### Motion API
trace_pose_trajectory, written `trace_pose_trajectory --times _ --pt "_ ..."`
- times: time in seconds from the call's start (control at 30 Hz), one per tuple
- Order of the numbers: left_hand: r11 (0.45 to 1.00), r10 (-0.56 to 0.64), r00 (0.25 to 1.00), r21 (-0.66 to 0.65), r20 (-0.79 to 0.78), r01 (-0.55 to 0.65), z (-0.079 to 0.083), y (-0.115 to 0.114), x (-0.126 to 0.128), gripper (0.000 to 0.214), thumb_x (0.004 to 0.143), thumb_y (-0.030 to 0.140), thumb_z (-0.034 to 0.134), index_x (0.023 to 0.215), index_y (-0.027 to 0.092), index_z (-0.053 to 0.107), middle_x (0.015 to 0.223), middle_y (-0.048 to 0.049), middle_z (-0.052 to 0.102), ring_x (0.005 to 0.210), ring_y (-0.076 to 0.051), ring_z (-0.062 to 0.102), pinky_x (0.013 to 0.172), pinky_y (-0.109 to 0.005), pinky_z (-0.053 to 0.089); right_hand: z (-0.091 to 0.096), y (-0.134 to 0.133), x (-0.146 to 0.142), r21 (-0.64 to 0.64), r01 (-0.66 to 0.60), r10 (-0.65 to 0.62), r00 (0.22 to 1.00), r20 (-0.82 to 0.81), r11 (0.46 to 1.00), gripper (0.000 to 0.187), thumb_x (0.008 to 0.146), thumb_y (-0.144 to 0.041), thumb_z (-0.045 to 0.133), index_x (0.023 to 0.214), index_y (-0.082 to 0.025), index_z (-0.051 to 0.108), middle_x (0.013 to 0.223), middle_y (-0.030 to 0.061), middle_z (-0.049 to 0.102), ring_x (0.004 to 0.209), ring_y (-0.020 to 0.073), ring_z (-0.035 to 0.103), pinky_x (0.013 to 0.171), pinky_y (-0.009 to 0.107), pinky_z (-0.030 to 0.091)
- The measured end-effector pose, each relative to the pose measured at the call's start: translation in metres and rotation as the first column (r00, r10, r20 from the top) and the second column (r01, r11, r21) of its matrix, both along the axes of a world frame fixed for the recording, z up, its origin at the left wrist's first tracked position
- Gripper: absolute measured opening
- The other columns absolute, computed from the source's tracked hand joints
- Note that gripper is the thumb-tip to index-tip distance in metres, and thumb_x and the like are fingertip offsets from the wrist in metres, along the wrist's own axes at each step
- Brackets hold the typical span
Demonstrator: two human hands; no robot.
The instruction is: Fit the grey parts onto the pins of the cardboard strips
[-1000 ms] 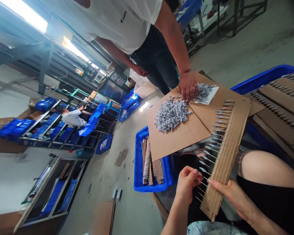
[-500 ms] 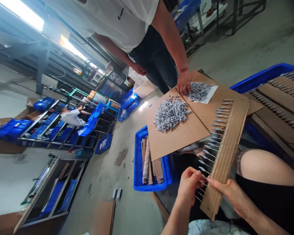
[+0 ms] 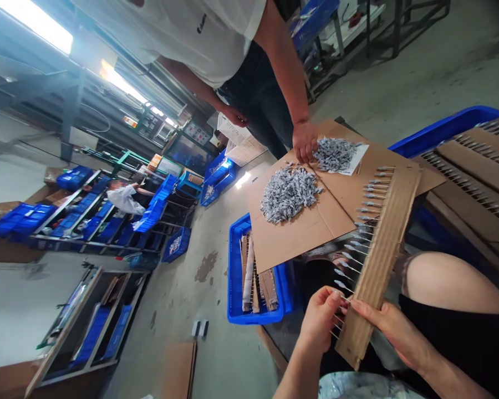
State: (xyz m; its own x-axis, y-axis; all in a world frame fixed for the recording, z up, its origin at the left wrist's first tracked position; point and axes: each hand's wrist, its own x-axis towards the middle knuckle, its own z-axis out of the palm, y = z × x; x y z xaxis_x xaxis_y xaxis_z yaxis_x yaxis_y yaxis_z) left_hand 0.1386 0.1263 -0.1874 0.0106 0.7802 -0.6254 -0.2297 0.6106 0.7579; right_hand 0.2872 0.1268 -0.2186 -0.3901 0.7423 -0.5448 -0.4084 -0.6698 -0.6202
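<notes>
My right hand (image 3: 395,327) grips the lower part of a corrugated cardboard strip (image 3: 385,255), thumb on its face. Thin sticks stand out from the strip's left edge in a row. Most of them, from the top down, carry small grey pointed pieces (image 3: 351,256) on their ends. My left hand (image 3: 322,318) is closed, thumb and forefinger pinched on a thin stick just below the last visible grey piece. Whatever sits between those fingertips is hidden. Below the pinch, a few sticks show bare shafts, partly behind my left fingers.
A cardboard sheet (image 3: 299,235) ahead bears two heaps of grey pieces (image 3: 290,194). A co-worker's hand (image 3: 305,141) rests beside the farther heap. Blue crates (image 3: 255,318) with filled strips stand at left and right. Another person sits by racks far left.
The cardboard strip and both hands have shifted very slightly left. The co-worker's hand has moved a little left on the sheet. My left pinch stays at about the same stick.
</notes>
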Motion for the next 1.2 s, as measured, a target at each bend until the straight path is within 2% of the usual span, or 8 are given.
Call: trace_pose_trajectory --times 0.17,0.3,0.5,0.6,0.7,0.87,1.03,1.2 --pt "0.993 -0.116 0.993 0.014 0.014 0.115 0.01 -0.006 -0.014 0.039 0.061 0.035 0.085 0.083 0.013 0.062 0.08 -0.0024 0.063 0.065 -0.009 0.052 0.059 -0.019 0.037 0.013 -0.002 0.009 0.099 -0.057 0.072 0.985 -0.156 0.994 0.037 0.077 -0.046 0.069 0.103 -0.02 0.075 0.101 0.0108 0.076 0.1 0.0324 0.066 0.092 0.045 0.049" --pt "0.995 -0.104 0.994 0.007 -0.018 0.104 0.018 -0.007 -0.024 0.038 0.059 0.033 0.086 0.08 0.013 0.063 0.074 -0.0018 0.062 0.066 -0.011 0.052 0.063 -0.021 0.037 0.021 -0.008 0.014 0.175 -0.096 0.148 0.937 -0.318 0.98 0.035 0.085 -0.037 0.062 0.117 -0.024 0.07 0.111 0.0095 0.073 0.105 0.0295 0.063 0.094 0.043 0.047" --pt "0.994 -0.102 0.994 0.023 -0.037 0.103 0.034 -0.001 -0.023 0.041 0.055 0.036 0.088 0.074 0.012 0.061 0.067 0.0004 0.058 0.061 -0.008 0.046 0.061 -0.02 0.033 0.005 -0.014 0.007 0.151 -0.086 0.138 0.915 -0.379 0.985 0.032 0.087 -0.036 0.061 0.117 -0.027 0.071 0.11 0.0084 0.074 0.1 0.0273 0.063 0.09 0.038 0.047" --pt "0.993 -0.118 0.991 0.016 -0.059 0.119 0.04 0.0 -0.021 0.043 0.054 0.04 0.088 0.074 0.012 0.061 0.067 0.0005 0.058 0.06 -0.009 0.046 0.061 -0.021 0.032 0.001 -0.014 0.004 0.124 -0.08 0.12 0.926 -0.357 0.989 0.028 0.086 -0.036 0.064 0.111 -0.028 0.074 0.103 0.0058 0.076 0.092 0.0235 0.065 0.087 0.034 0.048" --pt "0.99 -0.134 0.987 0.027 -0.088 0.137 0.041 0.0 -0.022 0.042 0.054 0.041 0.087 0.073 0.012 0.061 0.067 0.0007 0.057 0.061 -0.009 0.046 0.062 -0.021 0.033 0.006 -0.012 0.004 0.081 -0.062 0.086 0.937 -0.339 0.995 0.025 0.084 -0.035 0.067 0.105 -0.027 0.076 0.099 0.0054 0.076 0.09 0.0228 0.065 0.085 0.032 0.049" --pt "0.984 -0.158 0.962 0.048 -0.222 0.173 0.042 0.001 -0.023 0.037 0.059 0.039 0.084 0.074 0.013 0.062 0.068 0.0001 0.057 0.064 -0.01 0.046 0.062 -0.021 0.033 0.015 -0.008 0.006 0.118 -0.074 0.104 0.958 -0.268 0.99 0.027 0.082 -0.036 0.066 0.102 -0.022 0.076 0.103 0.0091 0.075 0.092 0.0257 0.066 0.086 0.036 0.05" --pt "0.979 -0.162 0.915 0.055 -0.37 0.196 0.042 0.0 -0.015 0.035 0.061 0.041 0.082 0.072 0.015 0.061 0.065 0.0003 0.056 0.061 -0.011 0.046 0.059 -0.022 0.034 0.005 -0.006 0.001 0.133 -0.029 0.056 0.978 -0.203 0.991 0.034 0.077 -0.042 0.066 0.1 -0.018 0.073 0.097 0.0107 0.076 0.094 0.0308 0.067 0.083 0.042 0.052" --pt "0.975 -0.192 0.941 0.051 -0.28 0.215 0.027 -0.004 -0.016 0.035 0.065 0.041 0.08 0.074 0.014 0.059 0.065 0.0014 0.056 0.059 -0.009 0.047 0.058 -0.02 0.035 0.005 -0.001 -0.006 0.068 0.025 -0.026 0.999 0.021 0.997 0.028 0.071 -0.041 0.072 0.085 -0.016 0.074 0.078 0.0083 0.077 0.082 0.0302 0.069 0.076 0.038 0.054"
